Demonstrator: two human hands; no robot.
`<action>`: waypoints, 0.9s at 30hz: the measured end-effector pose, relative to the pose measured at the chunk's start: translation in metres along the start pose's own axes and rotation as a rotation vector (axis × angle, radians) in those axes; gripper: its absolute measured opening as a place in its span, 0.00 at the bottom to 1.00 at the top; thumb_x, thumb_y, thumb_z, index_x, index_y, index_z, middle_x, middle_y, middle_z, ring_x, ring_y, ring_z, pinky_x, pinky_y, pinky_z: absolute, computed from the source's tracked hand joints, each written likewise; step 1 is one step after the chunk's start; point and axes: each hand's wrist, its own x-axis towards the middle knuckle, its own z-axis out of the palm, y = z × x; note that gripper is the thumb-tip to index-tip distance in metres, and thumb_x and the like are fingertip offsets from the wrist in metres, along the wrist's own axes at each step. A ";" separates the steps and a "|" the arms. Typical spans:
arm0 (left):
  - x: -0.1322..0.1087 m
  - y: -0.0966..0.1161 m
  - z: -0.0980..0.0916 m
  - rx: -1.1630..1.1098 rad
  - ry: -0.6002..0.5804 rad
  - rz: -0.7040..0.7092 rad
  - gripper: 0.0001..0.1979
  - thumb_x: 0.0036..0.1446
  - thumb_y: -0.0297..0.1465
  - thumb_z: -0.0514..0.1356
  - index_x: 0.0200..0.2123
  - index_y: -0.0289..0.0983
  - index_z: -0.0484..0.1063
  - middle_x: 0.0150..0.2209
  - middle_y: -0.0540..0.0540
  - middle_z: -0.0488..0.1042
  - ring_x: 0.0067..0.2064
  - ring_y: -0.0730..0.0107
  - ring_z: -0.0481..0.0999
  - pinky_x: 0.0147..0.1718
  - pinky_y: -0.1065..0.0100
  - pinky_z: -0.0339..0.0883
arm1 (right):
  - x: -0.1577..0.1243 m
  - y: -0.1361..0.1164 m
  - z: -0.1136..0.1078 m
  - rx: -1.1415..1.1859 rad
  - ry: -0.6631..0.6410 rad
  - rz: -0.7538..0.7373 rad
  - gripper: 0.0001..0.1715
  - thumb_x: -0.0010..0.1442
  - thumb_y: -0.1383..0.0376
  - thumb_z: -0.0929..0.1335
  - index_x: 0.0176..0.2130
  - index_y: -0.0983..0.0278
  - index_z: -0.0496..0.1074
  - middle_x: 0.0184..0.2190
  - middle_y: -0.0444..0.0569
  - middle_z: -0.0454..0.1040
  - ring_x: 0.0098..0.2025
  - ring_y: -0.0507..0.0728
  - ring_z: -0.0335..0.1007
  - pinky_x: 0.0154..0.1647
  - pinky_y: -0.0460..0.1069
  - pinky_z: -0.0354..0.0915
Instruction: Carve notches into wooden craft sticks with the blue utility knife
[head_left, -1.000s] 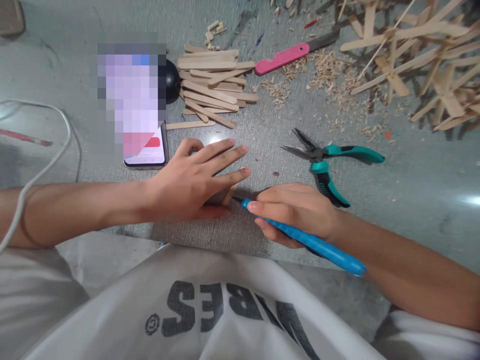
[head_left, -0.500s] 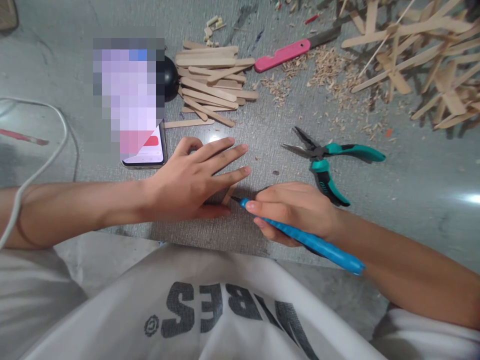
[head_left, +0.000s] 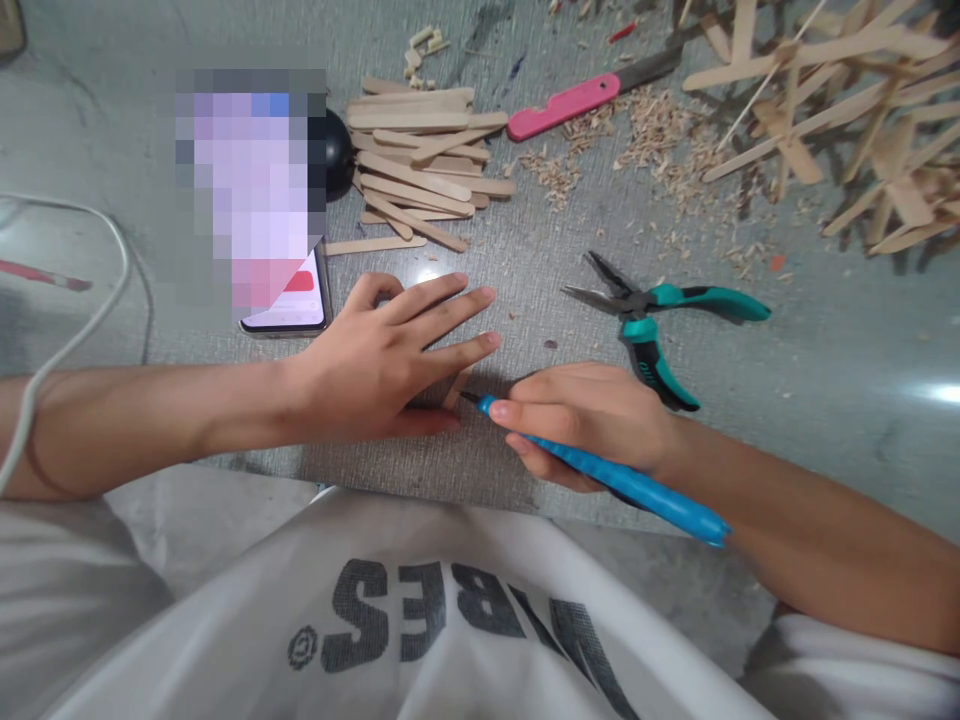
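My left hand (head_left: 382, 360) lies flat on the grey mat, fingers stretched out, pressing down a wooden craft stick (head_left: 456, 387) that shows only between its fingertips. My right hand (head_left: 592, 415) is closed around a blue craft knife (head_left: 622, 482), held like a pen. The knife's tip touches the stick just right of my left fingers. Most of the stick is hidden under my left palm.
Teal pliers (head_left: 652, 320) lie open right of my hands. A pile of craft sticks (head_left: 424, 165), a pink-handled cutter (head_left: 574, 100) and wood shavings (head_left: 660, 140) lie further back. A stick structure (head_left: 847, 110) stands far right. A phone (head_left: 289, 300) and a white cable (head_left: 75, 330) are at left.
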 end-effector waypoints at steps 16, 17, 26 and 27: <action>0.000 0.000 -0.001 -0.012 -0.001 0.004 0.32 0.72 0.46 0.63 0.73 0.43 0.64 0.78 0.31 0.61 0.76 0.35 0.63 0.63 0.38 0.59 | -0.003 0.001 0.002 0.023 -0.004 -0.019 0.15 0.74 0.72 0.66 0.58 0.62 0.64 0.31 0.39 0.76 0.29 0.50 0.70 0.33 0.45 0.69; 0.000 0.000 -0.001 -0.010 0.000 0.006 0.32 0.72 0.46 0.63 0.73 0.43 0.64 0.78 0.31 0.61 0.76 0.35 0.63 0.63 0.38 0.59 | -0.003 0.001 0.001 0.018 -0.010 -0.016 0.16 0.74 0.72 0.66 0.58 0.61 0.64 0.31 0.39 0.76 0.29 0.50 0.70 0.33 0.45 0.69; 0.000 0.001 0.000 -0.008 0.019 0.004 0.33 0.71 0.46 0.65 0.73 0.44 0.65 0.78 0.32 0.62 0.76 0.36 0.64 0.63 0.40 0.59 | -0.004 0.001 0.000 0.002 -0.041 -0.009 0.17 0.74 0.71 0.66 0.59 0.61 0.63 0.32 0.39 0.77 0.29 0.50 0.71 0.33 0.45 0.68; 0.000 0.001 0.000 -0.006 0.021 0.004 0.33 0.71 0.46 0.65 0.73 0.44 0.65 0.78 0.33 0.62 0.76 0.36 0.64 0.63 0.40 0.59 | -0.004 0.001 0.001 0.001 -0.037 -0.013 0.17 0.74 0.71 0.66 0.59 0.61 0.63 0.32 0.39 0.77 0.29 0.50 0.71 0.33 0.45 0.68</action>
